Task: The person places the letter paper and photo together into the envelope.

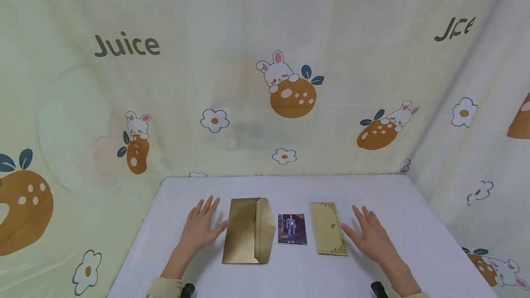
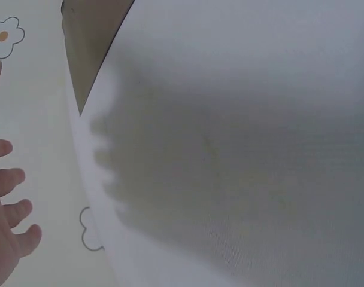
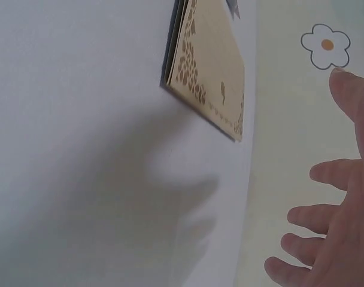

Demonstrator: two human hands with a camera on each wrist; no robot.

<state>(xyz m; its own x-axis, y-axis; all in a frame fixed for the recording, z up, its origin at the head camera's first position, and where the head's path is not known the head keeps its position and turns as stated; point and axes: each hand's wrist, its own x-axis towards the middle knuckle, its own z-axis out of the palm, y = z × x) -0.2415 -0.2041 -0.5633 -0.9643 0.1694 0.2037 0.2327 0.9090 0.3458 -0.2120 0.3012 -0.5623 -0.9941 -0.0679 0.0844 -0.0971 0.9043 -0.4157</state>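
In the head view my left hand (image 1: 202,228) is spread with its palm down beside a gold envelope (image 1: 241,231). The envelope's flap is folded out to the right, and my thumb tip comes right up to its left edge. A small photo (image 1: 292,229) of a standing person lies in the middle. To its right is a cream folded card (image 1: 327,229) with brown ornamental corners. My right hand (image 1: 371,237), fingers spread, is nearest to that card, its thumb tip close to the right edge. Both hands hold nothing. The right wrist view shows the card (image 3: 209,72) with layered edges.
A white cloth covers the table (image 1: 285,282). Behind it and at both sides hang pale curtains (image 1: 223,68) printed with rabbits, oranges and flowers. Dark straps (image 1: 188,290) show at the wrists, and the hands cast shadows on the cloth.
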